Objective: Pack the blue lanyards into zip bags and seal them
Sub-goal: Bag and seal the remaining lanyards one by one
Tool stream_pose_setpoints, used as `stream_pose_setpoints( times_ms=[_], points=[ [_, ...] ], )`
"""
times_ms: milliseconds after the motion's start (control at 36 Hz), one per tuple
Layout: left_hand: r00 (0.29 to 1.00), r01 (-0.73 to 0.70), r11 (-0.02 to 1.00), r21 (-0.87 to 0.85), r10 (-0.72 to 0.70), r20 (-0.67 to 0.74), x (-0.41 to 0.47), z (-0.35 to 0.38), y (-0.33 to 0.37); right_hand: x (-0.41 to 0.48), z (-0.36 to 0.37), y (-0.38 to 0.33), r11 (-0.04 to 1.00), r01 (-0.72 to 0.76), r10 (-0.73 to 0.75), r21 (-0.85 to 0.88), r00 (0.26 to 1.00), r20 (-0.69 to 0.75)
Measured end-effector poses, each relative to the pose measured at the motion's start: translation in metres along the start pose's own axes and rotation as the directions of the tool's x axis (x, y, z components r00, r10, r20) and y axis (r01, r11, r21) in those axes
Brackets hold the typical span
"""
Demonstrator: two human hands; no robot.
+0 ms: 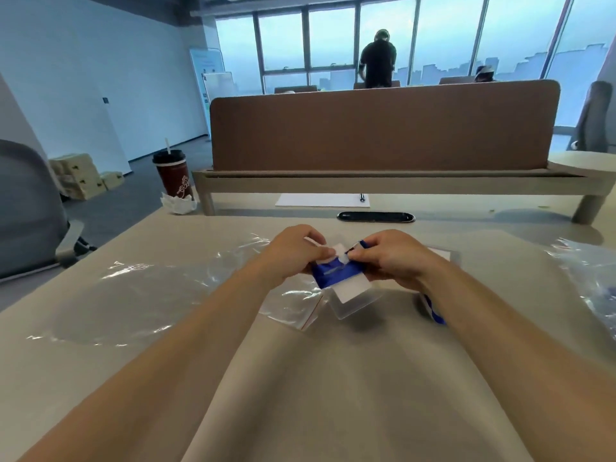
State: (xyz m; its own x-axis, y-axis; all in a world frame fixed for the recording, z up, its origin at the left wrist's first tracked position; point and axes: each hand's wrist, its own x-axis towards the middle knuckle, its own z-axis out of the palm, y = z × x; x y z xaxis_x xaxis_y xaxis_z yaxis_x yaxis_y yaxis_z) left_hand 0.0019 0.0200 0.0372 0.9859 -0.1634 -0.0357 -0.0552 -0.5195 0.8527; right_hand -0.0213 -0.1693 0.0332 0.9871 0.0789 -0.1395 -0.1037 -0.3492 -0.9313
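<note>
Left hand (293,251), right hand (390,258) pinch blue lanyard (333,271), long axis left-right.

Two hands are working, the left hand (293,253) and the right hand (395,258), holding one blue lanyard bundle (336,271). One cup (173,176), one paper sheet (321,200) and one pen (362,197) are sitting beyond.

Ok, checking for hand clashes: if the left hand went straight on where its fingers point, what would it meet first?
Probably the right hand: the left hand points rightward over the blue lanyard both hold, and the right hand's fingertips sit just beyond, nearly touching, though depth is unclear.
</note>
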Motion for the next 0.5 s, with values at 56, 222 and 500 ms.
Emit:
stream_pose_setpoints(
  times_ms=[56, 222, 500],
  points=[
    [0.997, 0.032, 0.999, 0.036, -0.03, -0.076, 0.006, 0.001, -0.007, 0.007, -0.002, 0.004, 1.0, -0.005, 0.004, -0.022, 0.999, -0.052],
    [0.999, -0.003, 0.873, 0.488, -0.023, 0.047, -0.001, 0.004, -0.02, 0.021, -0.011, 0.017, 0.998, -0.064, 0.065, 0.009, 0.98, -0.19],
    [0.99, 0.044, 0.779, 0.625, -0.117, 0.077, -0.008, 0.02, -0.029, 0.014, -0.008, 0.029, 0.985, -0.172, 0.154, -0.033, 0.943, -0.293]
  ],
)
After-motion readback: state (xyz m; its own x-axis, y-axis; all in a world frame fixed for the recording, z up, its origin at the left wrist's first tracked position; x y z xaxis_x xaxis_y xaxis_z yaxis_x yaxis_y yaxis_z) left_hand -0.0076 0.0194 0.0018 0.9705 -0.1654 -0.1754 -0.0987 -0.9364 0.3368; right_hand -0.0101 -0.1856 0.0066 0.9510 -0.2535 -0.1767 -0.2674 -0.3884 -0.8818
